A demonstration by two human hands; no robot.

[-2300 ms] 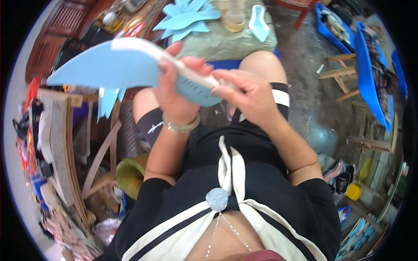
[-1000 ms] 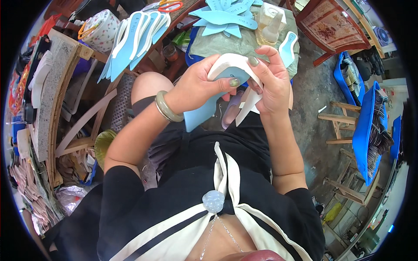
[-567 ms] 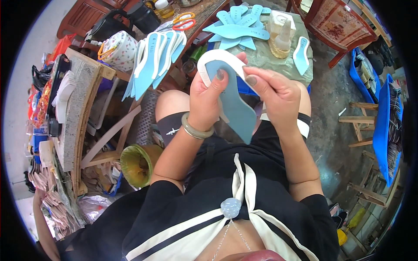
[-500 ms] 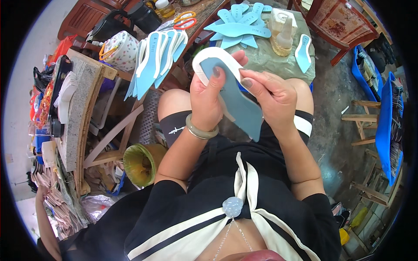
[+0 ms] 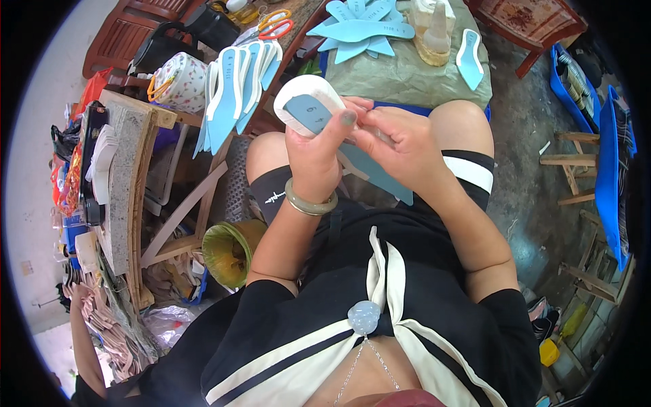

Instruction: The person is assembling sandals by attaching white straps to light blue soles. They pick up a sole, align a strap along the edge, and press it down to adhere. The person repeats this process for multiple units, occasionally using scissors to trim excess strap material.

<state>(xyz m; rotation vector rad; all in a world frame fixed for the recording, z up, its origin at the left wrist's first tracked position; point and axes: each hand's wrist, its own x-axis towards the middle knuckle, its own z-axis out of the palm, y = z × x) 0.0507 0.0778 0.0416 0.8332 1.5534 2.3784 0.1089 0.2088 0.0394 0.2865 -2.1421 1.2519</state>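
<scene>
Blue insole (image 5: 308, 115) above lap; rounded end newly tipped toward viewer. Left hand (image 5: 315, 156) grips it, thumb on top; right hand (image 5: 407, 146) pinches its edge. Rim work apparently shifting sideward.

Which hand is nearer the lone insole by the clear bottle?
Right. In the picture, the right hand is below and left of the lone insole; the left hand lies farther left, also below it.

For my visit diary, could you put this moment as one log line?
left fingers: hold blue-and-white insole | right fingers: pinch its edge | beyond: fanned blue insoles, squeeze bottle
</scene>
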